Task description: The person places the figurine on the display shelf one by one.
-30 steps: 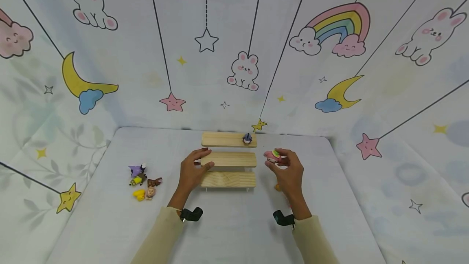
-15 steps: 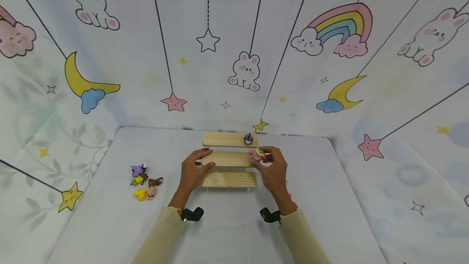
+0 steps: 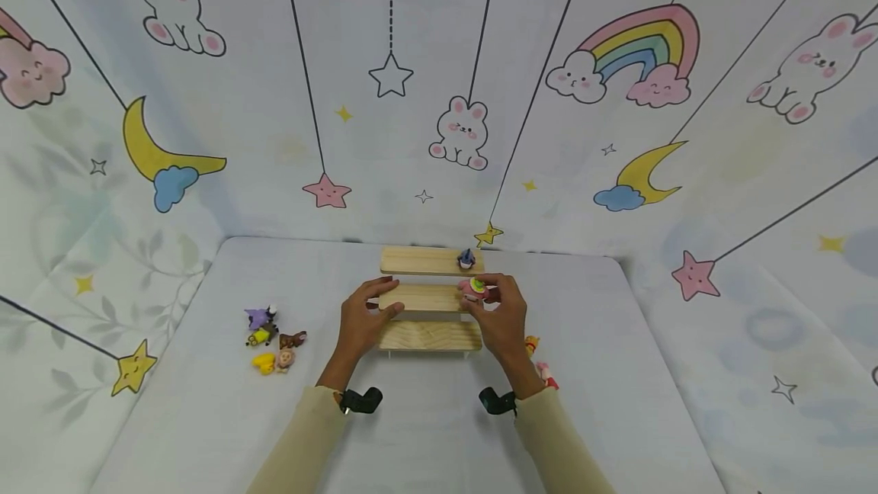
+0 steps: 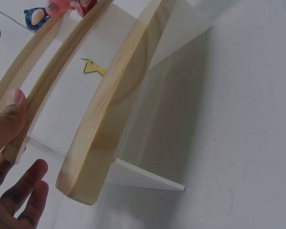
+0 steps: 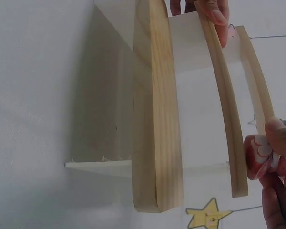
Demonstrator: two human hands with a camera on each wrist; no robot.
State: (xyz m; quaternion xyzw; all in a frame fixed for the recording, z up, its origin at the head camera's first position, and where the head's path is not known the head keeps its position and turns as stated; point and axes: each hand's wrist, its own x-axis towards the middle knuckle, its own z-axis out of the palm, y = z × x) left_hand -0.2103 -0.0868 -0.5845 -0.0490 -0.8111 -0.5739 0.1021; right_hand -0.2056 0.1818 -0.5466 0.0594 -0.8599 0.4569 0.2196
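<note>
one inward-turned right hand [image 3: 504, 320] pinches a figurine [image 3: 472, 289] perhaps touching a shelf [image 3: 420, 297].

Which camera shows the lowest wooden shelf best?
The head view: the lowest wooden shelf shows there nearly end to end, its top visible. Both wrist views show it larger, but the frame cuts off one end.

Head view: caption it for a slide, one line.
Left hand gripping the middle shelf at one end, right hand holding a pink figurine at the other.
</note>
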